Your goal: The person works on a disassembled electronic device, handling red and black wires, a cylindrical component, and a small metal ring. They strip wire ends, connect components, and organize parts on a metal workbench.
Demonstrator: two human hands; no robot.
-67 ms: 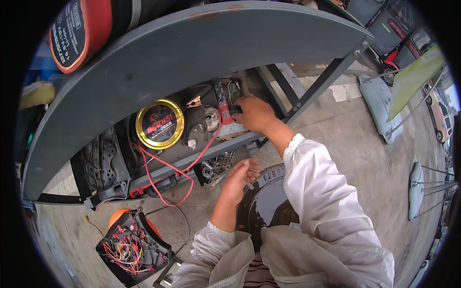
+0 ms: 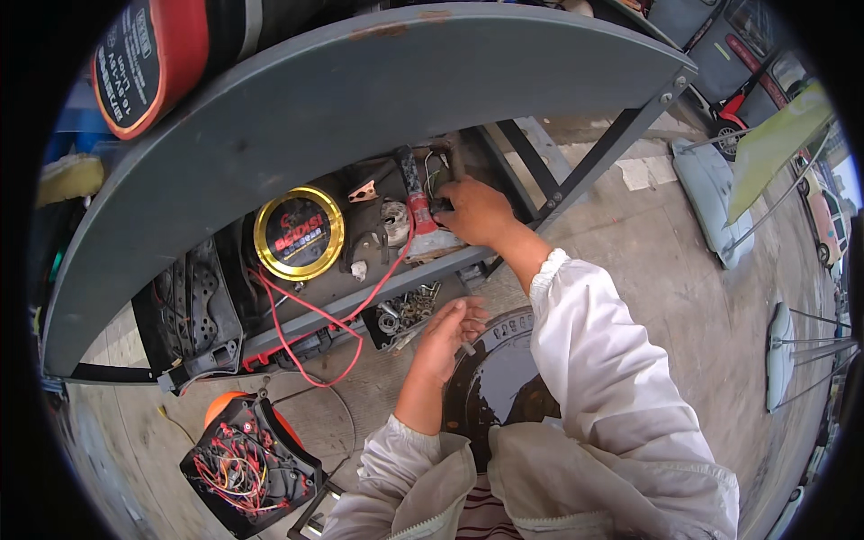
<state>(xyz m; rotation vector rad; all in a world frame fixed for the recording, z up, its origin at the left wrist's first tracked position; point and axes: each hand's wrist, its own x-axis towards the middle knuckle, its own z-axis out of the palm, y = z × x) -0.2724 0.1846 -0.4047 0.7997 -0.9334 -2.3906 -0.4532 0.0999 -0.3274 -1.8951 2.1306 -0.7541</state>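
My right hand point(image 2: 477, 211) reaches under the grey curved panel point(image 2: 360, 99) into a lower shelf and its fingers close on a small dark part next to a red-handled tool point(image 2: 418, 209). My left hand point(image 2: 450, 333) hovers palm up with loose fingers beside a black tray of nuts and bolts point(image 2: 407, 310); a small thin piece seems to rest against its fingers, too small to name. A round gold-rimmed tin point(image 2: 299, 232) lies on the shelf to the left. Red wire point(image 2: 315, 346) loops down from the shelf.
A black box full of coloured wires point(image 2: 247, 468) with an orange part lies on the concrete at lower left. A dark round pan point(image 2: 499, 378) sits in front of my knees. A black perforated cover point(image 2: 193, 306) leans at the shelf's left. Vehicles stand at far right.
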